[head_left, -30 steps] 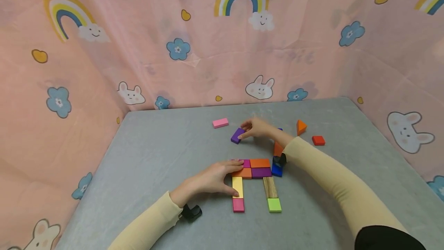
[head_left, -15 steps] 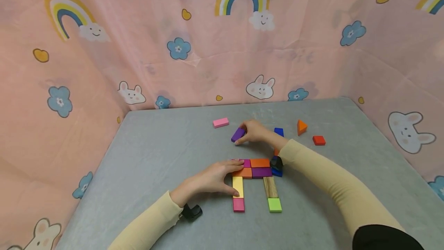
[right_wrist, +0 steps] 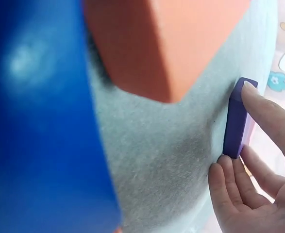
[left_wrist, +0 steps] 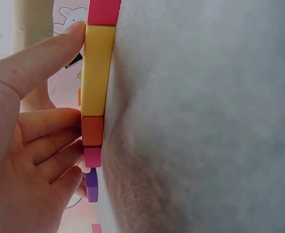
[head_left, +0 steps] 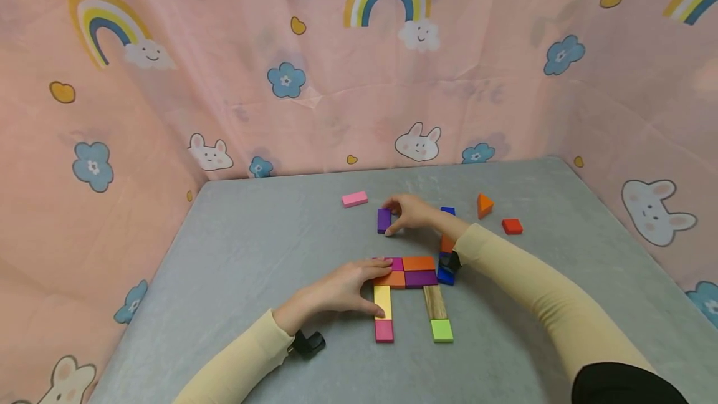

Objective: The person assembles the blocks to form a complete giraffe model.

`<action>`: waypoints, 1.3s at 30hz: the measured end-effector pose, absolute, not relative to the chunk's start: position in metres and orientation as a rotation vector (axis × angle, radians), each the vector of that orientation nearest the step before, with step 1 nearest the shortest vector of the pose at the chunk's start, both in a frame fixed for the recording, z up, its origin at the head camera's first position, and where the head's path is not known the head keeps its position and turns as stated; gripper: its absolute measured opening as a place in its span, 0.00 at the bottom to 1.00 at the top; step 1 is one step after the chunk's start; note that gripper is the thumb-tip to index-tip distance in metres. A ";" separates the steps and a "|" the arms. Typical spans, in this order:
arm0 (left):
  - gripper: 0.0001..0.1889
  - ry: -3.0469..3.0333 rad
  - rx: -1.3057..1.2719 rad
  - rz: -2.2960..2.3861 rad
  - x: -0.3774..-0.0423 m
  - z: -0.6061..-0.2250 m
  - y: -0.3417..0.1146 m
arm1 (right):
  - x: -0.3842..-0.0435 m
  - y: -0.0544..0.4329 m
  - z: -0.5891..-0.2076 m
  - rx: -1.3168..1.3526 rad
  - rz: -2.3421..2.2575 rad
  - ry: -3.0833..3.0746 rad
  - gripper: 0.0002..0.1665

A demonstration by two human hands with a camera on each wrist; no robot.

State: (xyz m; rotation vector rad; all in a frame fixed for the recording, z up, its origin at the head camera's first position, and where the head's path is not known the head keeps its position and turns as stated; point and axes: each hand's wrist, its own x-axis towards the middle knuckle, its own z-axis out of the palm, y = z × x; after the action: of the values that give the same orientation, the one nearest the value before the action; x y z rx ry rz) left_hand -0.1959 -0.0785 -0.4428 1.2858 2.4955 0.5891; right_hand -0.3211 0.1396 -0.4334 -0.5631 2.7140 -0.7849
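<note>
My right hand (head_left: 414,212) pinches a purple block (head_left: 384,221) by its ends; the right wrist view shows the thumb on one end and fingers at the other. My left hand (head_left: 343,287) rests at a flat figure of coloured blocks, its fingers extended over the magenta block (head_left: 397,264) and the orange block (head_left: 392,280). Its thumb touches the yellow block (left_wrist: 98,70), which leads down to a dark pink block (head_left: 384,331). Beside these lie another orange block (head_left: 419,264), a second purple block (head_left: 421,278), a wood-grain block (head_left: 435,302) and a lime green block (head_left: 442,331).
Under my right wrist, blue blocks (head_left: 446,275) and an orange-red block (head_left: 447,244) are partly hidden. A pink block (head_left: 354,199) lies at the back, an orange triangle (head_left: 485,206) and a red block (head_left: 512,227) at right. Pink printed cloth (head_left: 331,117) surrounds the grey table (head_left: 269,229).
The purple block in my right hand has turned from slanted to nearly straight up and down in the head view, in about the same place. My left hand has stayed still.
</note>
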 end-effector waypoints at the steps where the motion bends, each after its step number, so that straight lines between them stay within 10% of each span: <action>1: 0.42 2.496 1.285 0.591 -0.196 -0.443 -0.079 | -0.322 0.140 -0.434 -0.570 -0.787 2.713 0.39; 39: 0.42 2.521 1.279 0.581 -0.193 -0.442 -0.078 | -0.344 0.275 -0.412 -0.427 -0.921 2.767 0.39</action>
State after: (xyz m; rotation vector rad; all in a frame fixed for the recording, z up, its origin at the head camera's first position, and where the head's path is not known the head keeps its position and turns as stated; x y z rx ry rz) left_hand -0.1928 -0.0784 -0.4417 1.2791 2.5209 0.5814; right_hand -0.3438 0.2750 -0.4116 -0.4273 2.7669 -0.9215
